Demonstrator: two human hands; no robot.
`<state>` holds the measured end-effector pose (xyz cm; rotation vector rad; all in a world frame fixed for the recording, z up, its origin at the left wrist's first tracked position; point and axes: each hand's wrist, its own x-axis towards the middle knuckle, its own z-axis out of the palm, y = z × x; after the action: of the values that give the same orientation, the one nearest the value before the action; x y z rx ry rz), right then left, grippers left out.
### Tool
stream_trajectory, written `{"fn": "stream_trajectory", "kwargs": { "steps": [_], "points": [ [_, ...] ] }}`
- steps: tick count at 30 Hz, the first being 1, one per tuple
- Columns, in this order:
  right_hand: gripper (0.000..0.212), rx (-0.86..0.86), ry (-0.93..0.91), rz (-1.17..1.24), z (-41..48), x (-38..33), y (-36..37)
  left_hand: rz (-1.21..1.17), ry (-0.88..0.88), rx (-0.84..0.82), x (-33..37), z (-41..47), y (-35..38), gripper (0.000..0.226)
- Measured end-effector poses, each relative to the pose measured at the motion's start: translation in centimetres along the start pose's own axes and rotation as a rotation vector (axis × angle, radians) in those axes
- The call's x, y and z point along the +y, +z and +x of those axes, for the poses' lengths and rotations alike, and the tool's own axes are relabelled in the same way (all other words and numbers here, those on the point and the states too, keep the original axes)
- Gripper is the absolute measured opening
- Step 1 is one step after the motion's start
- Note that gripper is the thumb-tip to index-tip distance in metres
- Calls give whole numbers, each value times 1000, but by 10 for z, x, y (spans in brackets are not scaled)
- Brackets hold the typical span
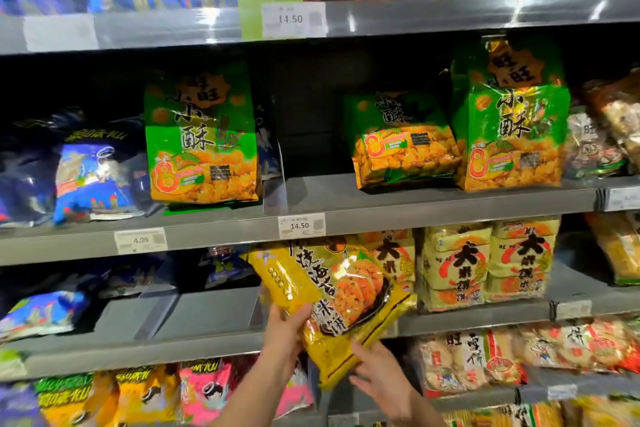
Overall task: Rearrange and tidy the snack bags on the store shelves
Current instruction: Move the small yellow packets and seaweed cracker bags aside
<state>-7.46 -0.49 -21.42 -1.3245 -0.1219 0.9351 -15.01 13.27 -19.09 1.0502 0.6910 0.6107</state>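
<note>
A yellow snack bag (pixel 341 302) with a rice-cracker picture hangs tilted in front of the third shelf (pixel 207 343). My left hand (pixel 285 333) grips its left lower edge, thumb on the front. My right hand (pixel 379 374) touches the bag's lower right edge from below, fingers fairly straight. Green and orange snack bags stand on the middle shelf: one at the left (pixel 202 139), a lower one (pixel 403 142) and a tall one (pixel 509 121) at the right.
Pale yellow cracker packs (pixel 488 263) are stacked right of the held bag. Blue bags (pixel 90 180) lie at the left on two shelves. A bare stretch of shelf (pixel 194 312) sits left of my hands. Price tags (pixel 301 225) line the rails. Pink and yellow bags (pixel 204 392) fill the bottom.
</note>
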Motion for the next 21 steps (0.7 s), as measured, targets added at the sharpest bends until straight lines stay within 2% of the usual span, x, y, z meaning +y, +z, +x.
{"fn": "stream_trajectory", "kwargs": {
  "steps": [3, 6, 8, 10, 12, 14, 15, 18, 21],
  "points": [
    [43, -53, 60, -141, 11, -5, 11, 88, 115, -4, 15, 33, -10, 52],
    [60, -106, 56, -215, 28, -6, 17, 136, 155, -39, 26, 61, -20, 39],
    [63, -160, 33, -272, 38, -6, 23, 156, 188, -41, 30, 77, -25, 29],
    [71, -188, 16, -275, 47, -5, 26, 203, 210, 15, 35, 89, -29, 16],
    [94, -147, -50, -225, 60, -3, 20, 262, 205, 88, 39, 100, -32, 14],
    [70, -15, -160, -270, 70, -1, 21, 335, 219, 128, 40, 106, -33, 14],
    [58, 37, -202, -277, 73, -1, 21, 445, 258, 159, 40, 105, -32, 15],
    [57, 54, -314, -482, 86, 8, 31, 911, 419, 236, 29, 105, -29, 25],
    [56, 68, -401, -615, 87, 15, 41, 1072, 486, 184, 19, 100, -25, 36]
  ]
}}
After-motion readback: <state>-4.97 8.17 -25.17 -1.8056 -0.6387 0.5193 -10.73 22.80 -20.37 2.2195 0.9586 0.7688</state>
